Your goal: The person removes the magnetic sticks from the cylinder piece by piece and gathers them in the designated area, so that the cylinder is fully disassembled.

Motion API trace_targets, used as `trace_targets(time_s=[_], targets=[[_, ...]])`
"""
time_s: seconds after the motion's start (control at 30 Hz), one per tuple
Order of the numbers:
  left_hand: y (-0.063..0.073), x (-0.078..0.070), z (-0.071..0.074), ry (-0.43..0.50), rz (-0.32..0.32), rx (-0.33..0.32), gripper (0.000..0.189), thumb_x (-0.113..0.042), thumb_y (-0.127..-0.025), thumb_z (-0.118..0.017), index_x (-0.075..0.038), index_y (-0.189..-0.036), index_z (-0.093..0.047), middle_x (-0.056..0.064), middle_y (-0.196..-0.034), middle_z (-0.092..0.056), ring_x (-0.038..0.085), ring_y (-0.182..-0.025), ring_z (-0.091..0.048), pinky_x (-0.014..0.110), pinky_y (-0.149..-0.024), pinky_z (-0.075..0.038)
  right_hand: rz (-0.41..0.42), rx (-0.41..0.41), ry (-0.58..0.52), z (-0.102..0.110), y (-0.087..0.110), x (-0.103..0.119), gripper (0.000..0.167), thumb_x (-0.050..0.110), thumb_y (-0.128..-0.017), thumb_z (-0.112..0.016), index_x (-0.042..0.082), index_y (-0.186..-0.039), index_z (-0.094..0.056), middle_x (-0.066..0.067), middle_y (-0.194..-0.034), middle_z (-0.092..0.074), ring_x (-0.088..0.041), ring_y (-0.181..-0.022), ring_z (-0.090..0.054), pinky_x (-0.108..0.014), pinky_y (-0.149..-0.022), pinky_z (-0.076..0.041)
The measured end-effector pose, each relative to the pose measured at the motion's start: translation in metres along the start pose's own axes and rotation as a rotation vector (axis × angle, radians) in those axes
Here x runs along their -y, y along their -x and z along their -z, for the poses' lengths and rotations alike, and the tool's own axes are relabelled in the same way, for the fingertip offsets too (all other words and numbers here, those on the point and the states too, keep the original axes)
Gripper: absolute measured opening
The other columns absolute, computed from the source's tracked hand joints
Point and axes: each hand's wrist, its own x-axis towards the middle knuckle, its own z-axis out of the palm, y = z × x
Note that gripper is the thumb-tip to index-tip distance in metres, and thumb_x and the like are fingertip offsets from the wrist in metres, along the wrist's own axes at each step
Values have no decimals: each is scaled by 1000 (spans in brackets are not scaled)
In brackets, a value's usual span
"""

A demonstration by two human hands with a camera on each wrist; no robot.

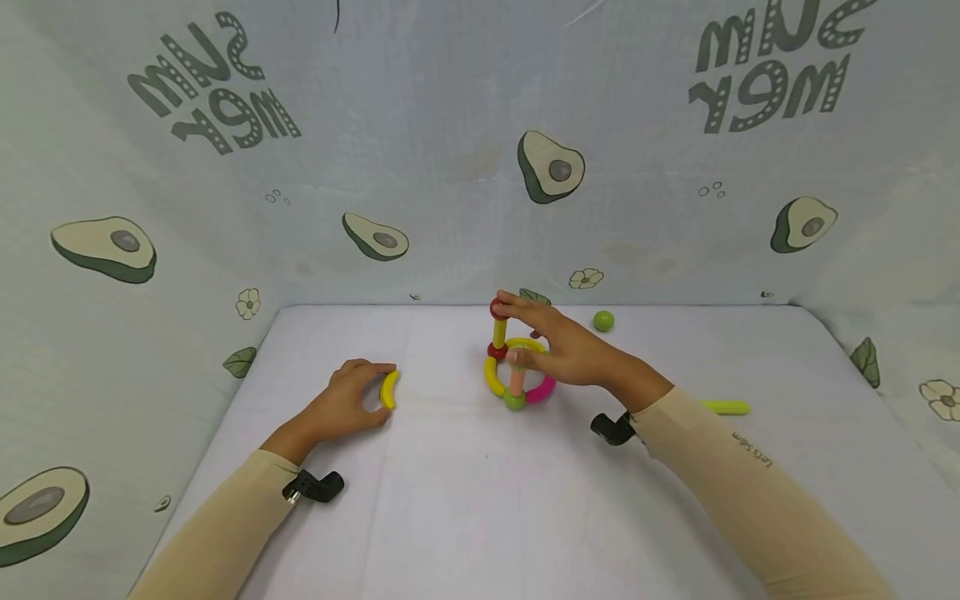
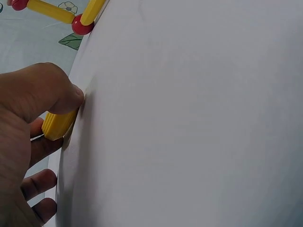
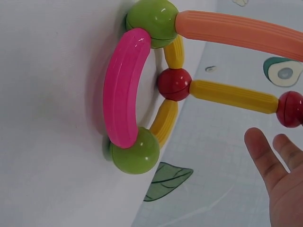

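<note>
My left hand [image 1: 341, 406] pinches a short yellow curved stick [image 1: 389, 390] between thumb and fingers, low over the white table. The left wrist view shows the ribbed end of this yellow stick [image 2: 59, 125] under the thumb. To the right stands a ball-and-stick toy frame: a ring with yellow curved sticks, a pink curved stick [image 3: 124, 90], green balls [image 3: 136, 152] and a red ball [image 3: 174, 84]. From it rise a straight yellow stick [image 3: 234, 96], topped by another red ball [image 1: 498, 308], and an orange stick [image 1: 517, 382]. My right hand [image 1: 577, 346] reaches over the frame, fingers extended at the top red ball.
A loose green ball [image 1: 603, 321] lies near the table's back edge. Behind the right forearm, a yellow-green stick [image 1: 726, 407] lies on the white tabletop [image 1: 465, 508]. A patterned cloth [image 1: 450, 150] hangs behind and at the sides.
</note>
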Motion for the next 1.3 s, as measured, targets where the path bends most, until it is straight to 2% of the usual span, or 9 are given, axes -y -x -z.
trace_targets(time_s=[0.23, 0.5, 0.7, 0.8, 1.03, 1.17, 1.3], targets=[[2, 2, 2, -13, -65, -23, 66, -14, -81, -83, -6, -142, -58, 9, -139, -60, 35, -133, -42, 59, -108, -32, 5, -21, 20, 0, -2, 2, 66, 32, -99, -65, 18, -159, -39, 0, -168, -24, -24, -153, -20, -54, -106, -44], [3, 0, 3, -16, -53, -10, 76, -18, -81, -84, -7, -149, -51, 11, -147, -53, 36, -139, -37, 60, -113, -26, -7, -38, 39, 0, -3, 4, 67, 36, -99, -66, 19, -159, -39, 4, -168, -22, -23, -155, -15, -53, -106, -45], [3, -9, 3, -6, -113, -52, 76, -19, -81, -85, -7, -148, -52, 12, -150, -50, 38, -140, -35, 61, -111, -23, 16, -79, 86, 1, 2, 8, 70, 39, -97, -69, 19, -158, -40, 3, -167, -26, -21, -155, -14, -63, -112, -32], [1, -18, 1, 6, -149, -78, 74, -21, -81, -86, -7, -146, -53, 10, -149, -50, 36, -139, -35, 60, -110, -23, 35, -111, 96, 2, 5, 10, 71, 34, -95, -70, 17, -158, -40, 1, -166, -29, -23, -154, -17, -65, -113, -29], [-6, -47, -9, 36, -221, -99, 64, -21, -87, -82, -7, -143, -55, 4, -145, -53, 28, -139, -39, 52, -114, -29, 84, -153, 80, -3, 19, 13, 73, 18, -89, -79, 12, -152, -43, -3, -154, -44, -25, -139, -39, -51, -102, -46], [-11, -69, -18, 65, -215, -83, 57, -22, -90, -80, -8, -141, -57, 2, -143, -55, 24, -137, -44, 48, -112, -37, 40, -156, 116, -8, 26, 15, 68, 20, -86, -84, 14, -143, -49, -2, -144, -51, -23, -123, -50, -49, -93, -51], [-15, -90, -28, 106, -185, -46, 54, -24, -93, -79, -9, -141, -58, 2, -143, -56, 22, -136, -47, 44, -111, -41, 34, -173, 118, -12, 30, 18, 63, 15, -83, -87, 10, -136, -53, -4, -138, -56, -26, -115, -55, -48, -88, -55]])
